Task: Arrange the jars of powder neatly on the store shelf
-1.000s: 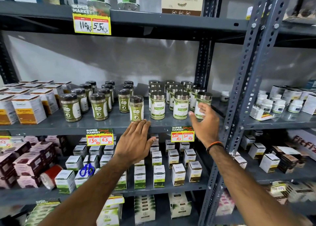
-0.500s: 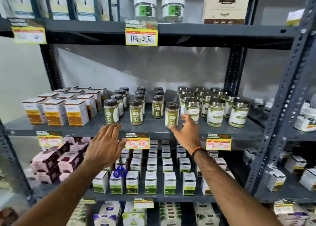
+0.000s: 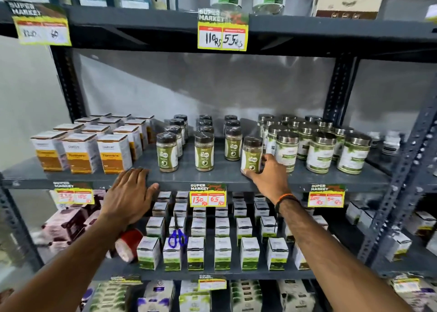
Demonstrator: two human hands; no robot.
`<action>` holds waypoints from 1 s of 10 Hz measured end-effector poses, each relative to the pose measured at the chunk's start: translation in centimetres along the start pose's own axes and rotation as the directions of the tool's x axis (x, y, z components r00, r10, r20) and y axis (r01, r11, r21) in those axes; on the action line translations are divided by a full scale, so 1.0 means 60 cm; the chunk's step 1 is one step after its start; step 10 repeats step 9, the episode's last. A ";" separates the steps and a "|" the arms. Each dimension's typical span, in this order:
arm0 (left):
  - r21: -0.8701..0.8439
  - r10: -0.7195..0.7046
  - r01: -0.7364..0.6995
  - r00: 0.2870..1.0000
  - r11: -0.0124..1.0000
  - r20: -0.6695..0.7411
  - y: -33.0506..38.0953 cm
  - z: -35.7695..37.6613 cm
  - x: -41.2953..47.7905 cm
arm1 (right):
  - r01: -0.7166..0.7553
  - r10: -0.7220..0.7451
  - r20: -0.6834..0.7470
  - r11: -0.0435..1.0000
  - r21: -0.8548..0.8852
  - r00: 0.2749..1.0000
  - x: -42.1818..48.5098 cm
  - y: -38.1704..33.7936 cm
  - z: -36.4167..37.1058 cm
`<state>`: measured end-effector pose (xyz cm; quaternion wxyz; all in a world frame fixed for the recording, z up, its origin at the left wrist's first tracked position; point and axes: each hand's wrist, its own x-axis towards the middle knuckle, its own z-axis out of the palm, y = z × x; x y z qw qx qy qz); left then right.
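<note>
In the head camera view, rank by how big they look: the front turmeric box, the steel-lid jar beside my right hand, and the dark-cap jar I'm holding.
1. Front turmeric box: largest.
2. Steel-lid jar: clearly shorter than the box.
3. Dark-cap jar held by the right hand: narrowest, though about as tall as the steel-lid jar, so those two are close.

Right hand (image 3: 268, 172) extended, fingers curled around a small jar (image 3: 251, 154), orange band at wrist. Left hand (image 3: 128, 194) flat, palm down, fingers spread, left of that jar.
</note>
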<state>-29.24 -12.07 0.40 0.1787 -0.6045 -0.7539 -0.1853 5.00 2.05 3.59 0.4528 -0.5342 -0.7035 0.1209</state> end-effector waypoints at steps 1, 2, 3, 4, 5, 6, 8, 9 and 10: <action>0.033 0.024 -0.024 1.000 0.999 0.000 -0.001 0.005 0.009 | 0.026 -0.025 0.018 0.998 -0.059 1.000 0.008 -0.016 0.013; 0.044 0.027 -0.026 1.000 0.999 -0.014 -0.004 0.011 0.010 | 0.015 -0.013 0.061 0.999 -0.043 0.998 0.014 -0.031 0.026; 0.048 0.033 -0.032 0.999 0.998 -0.021 -0.008 0.016 0.010 | 0.001 0.002 0.090 0.999 -0.038 0.996 0.019 -0.038 0.038; 0.051 0.031 -0.029 0.999 0.998 -0.021 -0.011 0.020 0.011 | 0.004 0.001 0.101 0.999 -0.050 0.995 0.022 -0.044 0.044; 0.063 0.030 -0.028 0.999 0.998 -0.027 -0.013 0.028 0.011 | 0.012 -0.005 0.105 0.998 -0.060 0.994 0.027 -0.041 0.051; 0.059 0.025 -0.024 0.999 0.998 -0.021 -0.014 0.029 0.012 | 0.011 -0.003 0.103 0.997 -0.080 0.995 0.026 -0.041 0.052; 0.068 0.034 -0.032 0.999 0.997 -0.020 -0.016 0.032 0.011 | 0.019 -0.011 0.096 0.996 -0.089 0.995 0.025 -0.037 0.058; 0.044 0.016 -0.015 1.000 0.999 -0.015 -0.016 0.033 0.014 | 0.010 -0.002 0.121 0.998 -0.066 0.993 0.024 -0.047 0.048; 0.044 0.016 -0.015 1.000 0.999 -0.015 -0.016 0.033 0.014 | 0.010 -0.002 0.121 0.998 -0.066 0.993 0.024 -0.047 0.048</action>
